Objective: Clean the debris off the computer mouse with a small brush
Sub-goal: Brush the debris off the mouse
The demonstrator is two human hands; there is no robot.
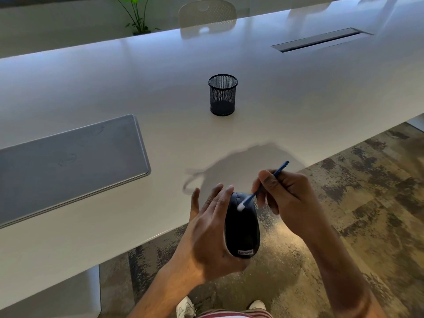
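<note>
Striped garment edge (231, 314), red and white, at the bottom of the view; two pale shoes (187, 306) below it on a mottled brown and grey carpet (371, 203).

Left hand (206, 237): closed around the left side of a black computer mouse (242, 228), fingers stretched along its flank and over its front end; mouse held in the air just past the near edge of the surface (160, 143), above the carpet, long axis pointing away from the person; small label reading "Lenovo" at its near end.

Right hand (286, 196): pinched on the blue stem of a small brush (259, 191); white tip touching the top of the mouse near its front, beside the wheel area; stem slanting up and to the right, its far end poking out above the fingers.

Surface: white, glossy, long; shadow of both hands cast on it just beyond them.

Black mesh pen cup (222, 95): upright, mid-surface, well apart from the hands; contents cannot be told.

Grey laptop (68, 164): lid shut, flat on the surface at left.

Recessed cable slot (319, 40): far right of the surface.

Pale perforated chair back (207, 13) and green plant (135, 14): beyond the far edge.
</note>
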